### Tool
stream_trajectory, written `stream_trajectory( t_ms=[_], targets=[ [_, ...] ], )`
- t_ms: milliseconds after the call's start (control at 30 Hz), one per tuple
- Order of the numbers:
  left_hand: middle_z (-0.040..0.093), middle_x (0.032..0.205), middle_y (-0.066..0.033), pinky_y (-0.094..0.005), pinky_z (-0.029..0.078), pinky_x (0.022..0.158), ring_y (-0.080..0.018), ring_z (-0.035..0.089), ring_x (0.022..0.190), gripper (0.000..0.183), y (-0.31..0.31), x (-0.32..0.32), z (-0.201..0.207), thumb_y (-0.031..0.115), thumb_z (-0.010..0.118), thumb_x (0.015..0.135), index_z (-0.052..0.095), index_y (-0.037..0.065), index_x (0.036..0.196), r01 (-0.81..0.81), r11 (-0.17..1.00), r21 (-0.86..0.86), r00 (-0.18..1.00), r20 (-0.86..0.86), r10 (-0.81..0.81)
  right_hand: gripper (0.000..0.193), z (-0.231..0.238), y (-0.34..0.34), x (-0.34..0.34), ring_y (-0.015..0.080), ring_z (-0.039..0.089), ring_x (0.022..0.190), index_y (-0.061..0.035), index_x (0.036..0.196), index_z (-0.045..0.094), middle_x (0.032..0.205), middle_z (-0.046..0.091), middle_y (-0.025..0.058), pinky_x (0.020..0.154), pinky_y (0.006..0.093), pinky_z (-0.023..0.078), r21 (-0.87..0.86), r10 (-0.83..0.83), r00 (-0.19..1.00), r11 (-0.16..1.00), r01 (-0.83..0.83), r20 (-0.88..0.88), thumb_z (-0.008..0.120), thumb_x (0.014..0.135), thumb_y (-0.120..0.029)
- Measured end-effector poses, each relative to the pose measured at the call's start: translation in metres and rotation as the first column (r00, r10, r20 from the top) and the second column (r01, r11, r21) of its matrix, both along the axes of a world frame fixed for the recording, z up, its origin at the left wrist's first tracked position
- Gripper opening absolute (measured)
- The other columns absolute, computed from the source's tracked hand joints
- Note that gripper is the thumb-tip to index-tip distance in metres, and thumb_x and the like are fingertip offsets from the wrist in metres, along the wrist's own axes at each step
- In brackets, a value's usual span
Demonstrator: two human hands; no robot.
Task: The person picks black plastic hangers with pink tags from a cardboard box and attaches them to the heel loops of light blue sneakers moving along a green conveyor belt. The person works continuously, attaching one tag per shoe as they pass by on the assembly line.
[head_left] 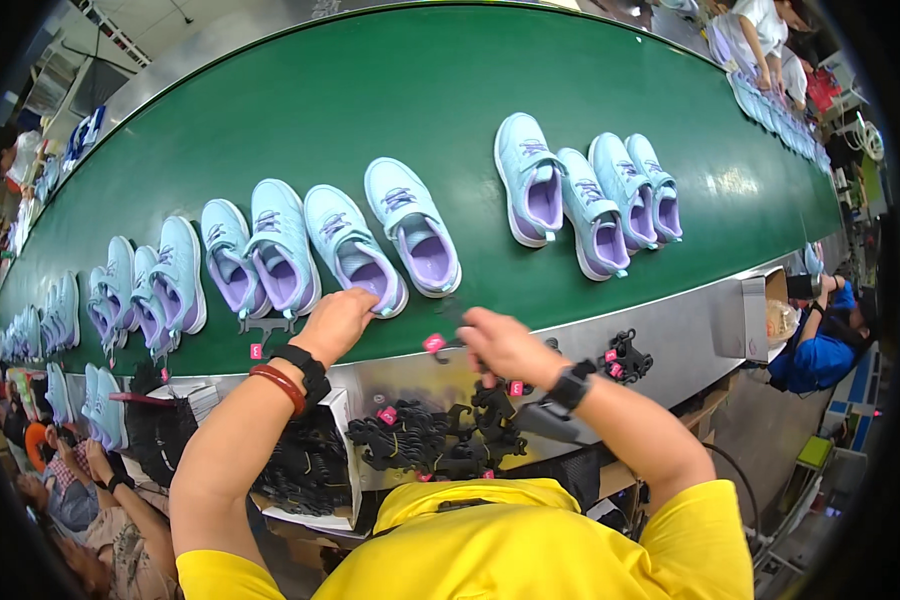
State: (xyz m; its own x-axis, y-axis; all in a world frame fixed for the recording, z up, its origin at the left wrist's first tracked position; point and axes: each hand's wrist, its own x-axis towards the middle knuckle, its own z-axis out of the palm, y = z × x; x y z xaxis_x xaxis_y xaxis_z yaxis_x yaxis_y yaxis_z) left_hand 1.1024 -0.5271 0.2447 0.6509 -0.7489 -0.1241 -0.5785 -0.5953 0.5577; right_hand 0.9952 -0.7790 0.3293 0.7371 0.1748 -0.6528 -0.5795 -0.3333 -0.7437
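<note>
My left hand [336, 322] is closed on the heel of a light-blue sneaker [332, 219] with purple lining, which rests on the green belt. Close beside it on the right lies another sneaker [400, 196] of the same kind. Pinched in my right hand [510, 348] is a black plastic shoe hanger [451, 312] with a pink size tag [433, 343], held just off the heels of these two shoes. To the left, a pair of sneakers [277, 215] has a black hanger [267, 326] with a pink tag at its heels.
Black hangers [400, 440] lie heaped on the metal ledge [370, 384], with another cluster [628, 358] to the right. A white box [342, 470] of black pieces stands below. More sneakers [630, 190] sit on the green belt [450, 80]. Co-workers [825, 335] are at both sides.
</note>
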Motion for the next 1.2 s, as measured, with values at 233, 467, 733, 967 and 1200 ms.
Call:
stream_trajectory(
  t_ms=[233, 467, 733, 967, 1200],
  targets=[
    [0.065, 0.081, -0.012, -0.0425, 0.051, 0.066, -0.0335, 0.063, 0.074, 0.013, 0.0, -0.005, -0.004, 0.013, 0.062, 0.079, 0.067, 0.007, 0.09, 0.003, 1.0, 0.027, 0.997, 0.077, -0.006, 0.022, -0.04, 0.067, 0.013, 0.0168, 0.054, 0.043, -0.0007, 0.091, 0.041, 0.062, 0.058, 0.0101, 0.042, 0.0303, 0.044, 0.073, -0.067, 0.997, 0.995, 0.07, -0.048, 0.043, 0.098, -0.021],
    [0.063, 0.079, -0.0136, -0.0404, 0.053, 0.06, -0.0302, 0.065, 0.069, 0.005, -0.001, -0.012, 0.007, 0.007, 0.055, 0.078, 0.06, 0.005, 0.079, 0.11, 0.982, 0.155, 0.969, 0.205, -0.141, 0.024, -0.05, 0.062, 0.028, 0.0134, 0.047, 0.039, -0.0021, 0.093, 0.055, 0.058, 0.056, 0.0062, 0.039, 0.0285, 0.037, 0.12, 0.301, 0.948, 0.95, -0.288, -0.106, 0.045, 0.097, -0.023],
    [0.058, 0.099, -0.0153, -0.0425, 0.053, 0.063, -0.0344, 0.064, 0.073, 0.065, -0.003, -0.009, 0.037, 0.015, 0.065, 0.077, 0.04, 0.019, 0.137, 0.196, 0.976, 0.092, 0.974, 0.095, -0.204, 0.029, -0.037, 0.049, 0.057, 0.0112, 0.049, 0.048, -0.0062, 0.099, 0.06, 0.064, 0.057, 0.0033, 0.044, 0.0266, 0.039, 0.272, 0.243, 0.966, 0.938, -0.213, -0.082, 0.043, 0.097, -0.03],
    [0.06, 0.085, -0.0174, -0.0475, 0.048, 0.064, -0.0383, 0.061, 0.07, 0.056, 0.003, -0.019, 0.029, 0.005, 0.053, 0.08, 0.046, 0.019, 0.134, -0.001, 0.993, 0.121, 0.999, -0.046, 0.006, 0.022, -0.049, -0.015, 0.085, 0.0331, 0.061, 0.09, -0.0078, 0.098, 0.061, 0.1, 0.064, 0.0105, 0.076, 0.0423, 0.049, -0.638, 0.669, 0.499, 0.723, -0.264, 0.551, 0.062, 0.084, -0.025],
    [0.064, 0.086, -0.0241, -0.0493, 0.048, 0.072, -0.0417, 0.061, 0.078, 0.045, -0.006, -0.021, 0.023, 0.0, 0.048, 0.074, 0.061, 0.01, 0.115, -0.143, 0.985, 0.099, 0.969, -0.187, 0.159, 0.024, -0.053, -0.005, 0.094, 0.0247, 0.058, 0.082, -0.0127, 0.085, 0.059, 0.083, 0.057, 0.0047, 0.072, 0.0384, 0.046, -0.867, 0.9, 0.209, 0.428, -0.255, 0.383, 0.071, 0.074, -0.031]
  ],
)
